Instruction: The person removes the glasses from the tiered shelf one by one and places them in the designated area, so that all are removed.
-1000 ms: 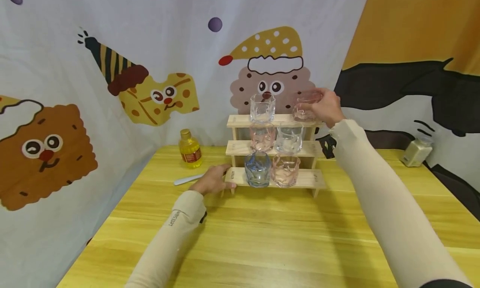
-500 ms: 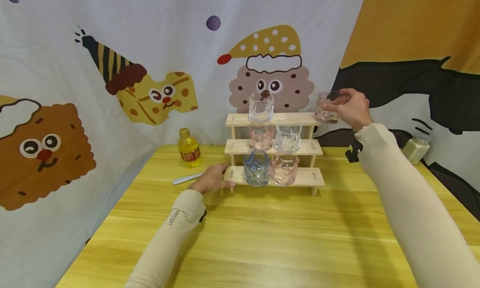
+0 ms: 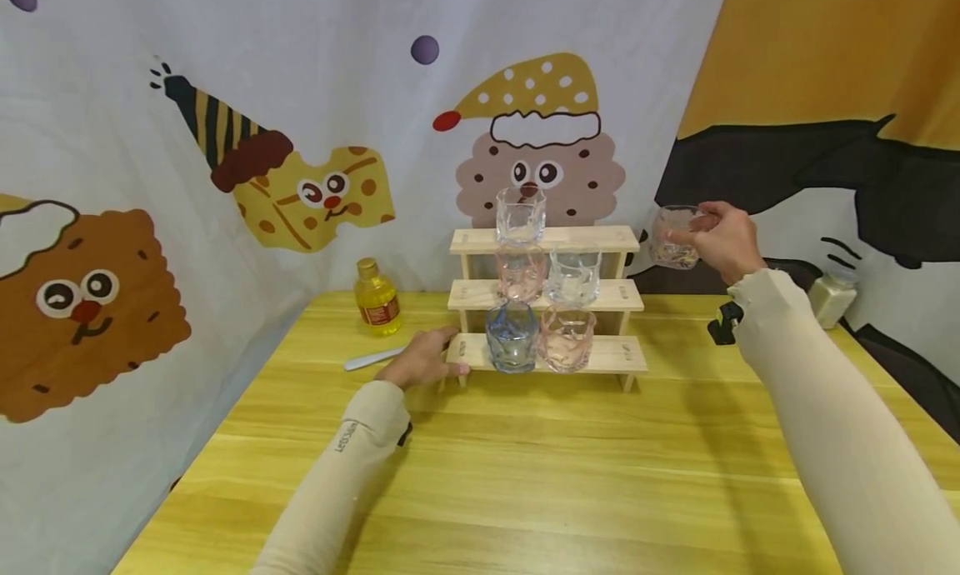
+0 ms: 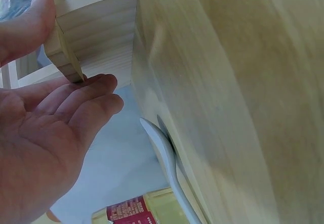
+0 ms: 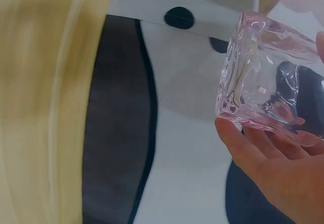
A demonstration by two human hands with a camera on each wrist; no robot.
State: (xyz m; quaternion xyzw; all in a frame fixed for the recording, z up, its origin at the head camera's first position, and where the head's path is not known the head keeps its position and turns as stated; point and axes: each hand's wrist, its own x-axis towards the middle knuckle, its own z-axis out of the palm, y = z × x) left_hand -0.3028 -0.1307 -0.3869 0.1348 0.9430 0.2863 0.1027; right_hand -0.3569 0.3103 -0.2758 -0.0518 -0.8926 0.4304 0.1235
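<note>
My right hand (image 3: 727,242) holds a pale pink glass tumbler (image 3: 667,240) in the air, just right of the top tier of a three-step wooden display stand (image 3: 619,356). In the right wrist view the tumbler (image 5: 258,77) is tilted, with fingers along one side. My left hand (image 3: 423,360) grips the left end of the bottom tier. The left wrist view has its thumb on one face of the board and its fingers on the other. On the stand are a clear tumbler (image 3: 521,217) on top, pink and clear ones in the middle, and a blue one (image 3: 512,339) beside a pink one below.
A small bottle of yellow oil (image 3: 378,300) stands behind a white spoon-like utensil (image 3: 372,358), left of the stand. A squarish jar with pale contents (image 3: 831,300) is at the back right. A patterned cloth (image 3: 360,50) hangs behind the wooden table (image 3: 525,475).
My right hand has carried the pink tumbler off the right part of the top tier, out to the right and then slightly down. The left hand has stayed on the stand.
</note>
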